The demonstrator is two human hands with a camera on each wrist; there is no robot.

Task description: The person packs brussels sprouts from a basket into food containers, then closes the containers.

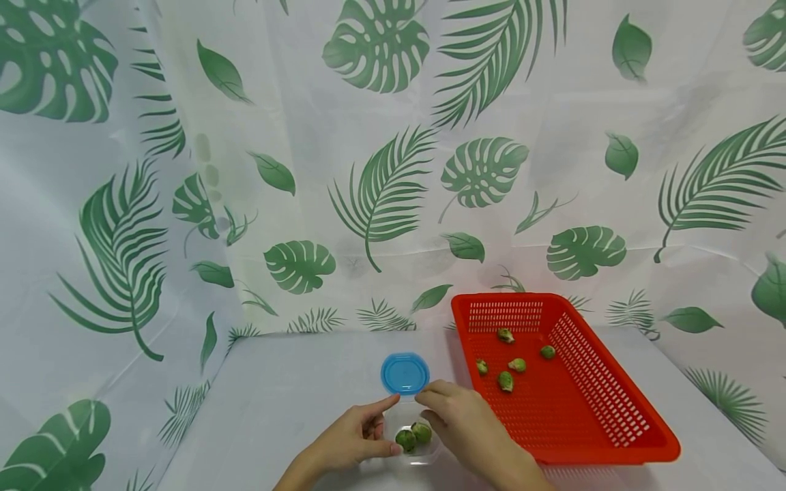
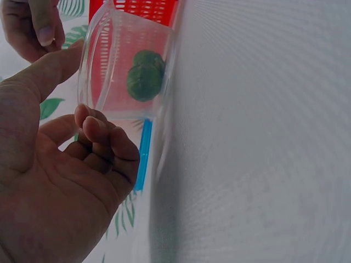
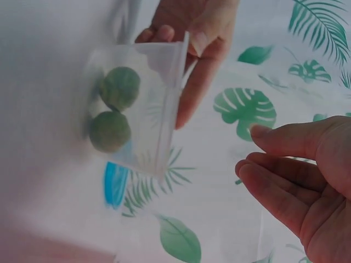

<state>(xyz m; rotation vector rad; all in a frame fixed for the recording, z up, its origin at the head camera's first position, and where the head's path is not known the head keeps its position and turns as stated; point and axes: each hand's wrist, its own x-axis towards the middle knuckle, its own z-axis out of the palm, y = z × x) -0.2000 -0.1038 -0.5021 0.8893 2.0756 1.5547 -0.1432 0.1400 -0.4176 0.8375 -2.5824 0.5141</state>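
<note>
A clear plastic container (image 1: 422, 462) stands on the table with two Brussels sprouts (image 3: 119, 87) inside. My left hand (image 1: 353, 436) holds it at its left side, thumb and forefinger spread along the rim; the other fingers curl loosely, as the left wrist view shows. Over the container's right side is my right hand (image 1: 457, 419). In the right wrist view its thumb and fingers (image 3: 274, 194) are bent slightly, with nothing between them, apart from the container. Just behind the container lies a blue lid (image 1: 405, 374).
A large red perforated basket (image 1: 565, 423) stands to the right, with several Brussels sprouts (image 1: 505, 380) lying in it. The table (image 1: 276, 389) is covered in white. A curtain (image 1: 393, 293) printed with green leaves hangs behind and at the sides.
</note>
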